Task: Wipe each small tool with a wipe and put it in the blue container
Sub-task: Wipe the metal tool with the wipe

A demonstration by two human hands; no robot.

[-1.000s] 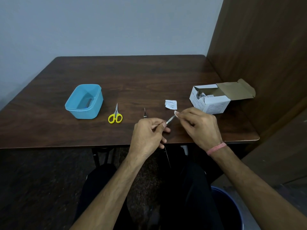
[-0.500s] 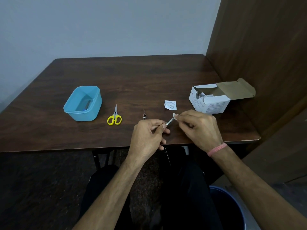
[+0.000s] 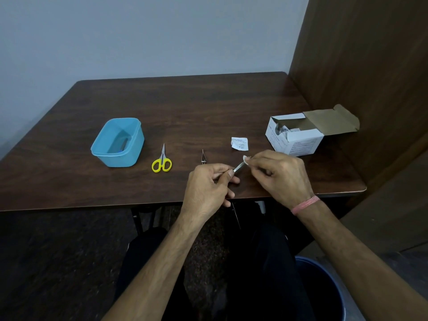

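Note:
My left hand (image 3: 208,184) grips a thin metal tool (image 3: 238,167) over the table's front edge, its tip pointing up and right. My right hand (image 3: 278,174) pinches a small white wipe (image 3: 245,158) around that tip. The blue container (image 3: 118,142) stands at the left with something small lying inside. Yellow-handled scissors (image 3: 162,159) and a small dark pointed tool (image 3: 203,156) lie on the wood between the container and my hands.
An open white wipe box (image 3: 298,137) sits at the right by a wooden panel (image 3: 361,77). A torn wipe wrapper (image 3: 240,143) lies just beyond my right hand. A dark blue bin (image 3: 324,288) stands on the floor at the lower right.
My right hand slid the wipe inward along the tool toward my left hand and back out to the tip. The left hand stayed nearly still.

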